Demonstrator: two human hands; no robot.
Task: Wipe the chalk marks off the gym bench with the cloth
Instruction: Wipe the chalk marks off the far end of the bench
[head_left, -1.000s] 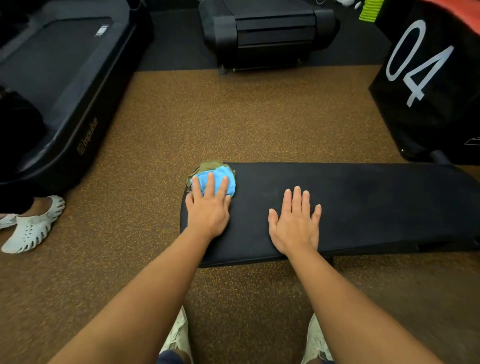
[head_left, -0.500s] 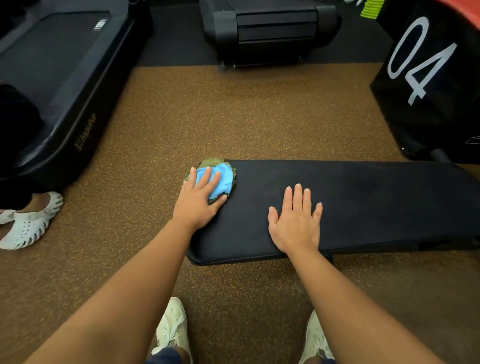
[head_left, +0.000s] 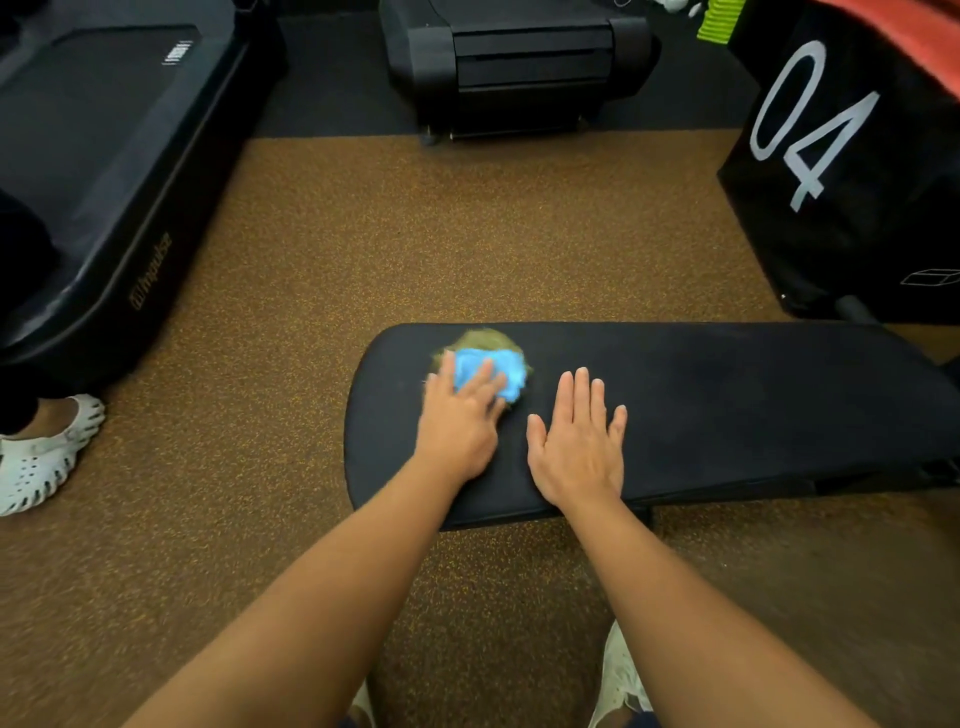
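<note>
Noted blue-and-green cloth (head_left: 493, 369) on far part of black desk (head_left: 727, 405), moved rightward, inward from the left end edge occupied half a second earlier. Found left hand (head_left: 457, 431) pressing down on it, fingers extended rather than curled, blurred, closer to right hand (head_left: 576, 441) than before and just beside it. Recorded right hand flat on desk, palm down, fingers straight, grasping nothing, position on desk unchanged.

Soft, even indoor light; the brown floor (head_left: 467, 234) is well lit, the black bench (head_left: 727, 405) dull, with a faint shadow under its near edge. The left hand (head_left: 457, 421) and cloth (head_left: 488, 371) smear with motion blur; wide-angle distortion bends the edges; the far corners are dark.
</note>
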